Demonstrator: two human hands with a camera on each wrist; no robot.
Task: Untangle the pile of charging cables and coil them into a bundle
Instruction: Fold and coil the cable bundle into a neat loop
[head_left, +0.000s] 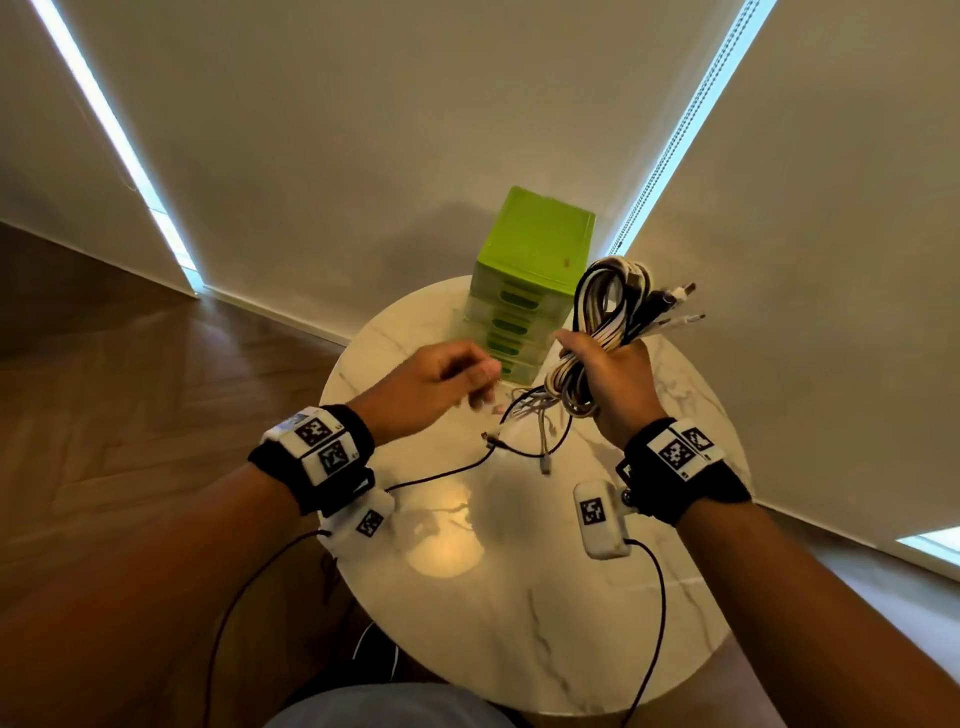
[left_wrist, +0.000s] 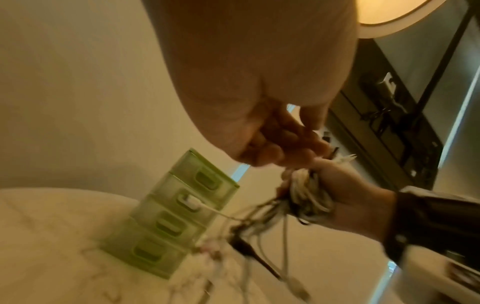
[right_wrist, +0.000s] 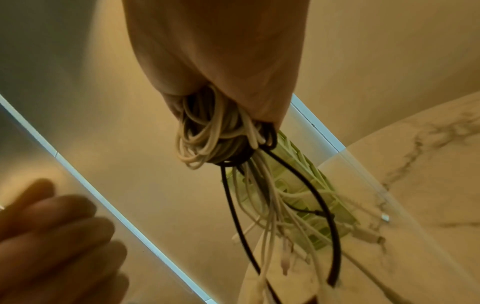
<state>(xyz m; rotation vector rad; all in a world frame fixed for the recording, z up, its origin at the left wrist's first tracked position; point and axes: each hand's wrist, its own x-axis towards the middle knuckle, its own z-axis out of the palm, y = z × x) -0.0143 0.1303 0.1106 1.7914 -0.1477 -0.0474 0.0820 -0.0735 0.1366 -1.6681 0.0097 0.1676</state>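
A person's right hand (head_left: 615, 382) grips a coiled bundle of charging cables (head_left: 605, 322), white and black, raised above a round marble table (head_left: 545, 613). The fingers wrap the bundle's middle; looped strands rise above the fist, with several plug ends sticking out to the right. Below the fist, loose cable tails (head_left: 535, 431) hang down, and some of their connectors lie on the table beneath the hand.

The left hand (head_left: 441, 382) hovers just beside the bundle with its fingers curled. It may be pinching a thin white strand at the fingertips, but motion blur leaves that unclear, and the left wrist view does not settle it.

A green set of small drawers (head_left: 524, 280) stands upright at the far side of the table, close behind both hands. Both wrists carry black bands with white marker blocks, from which thin dark leads trail toward the person.
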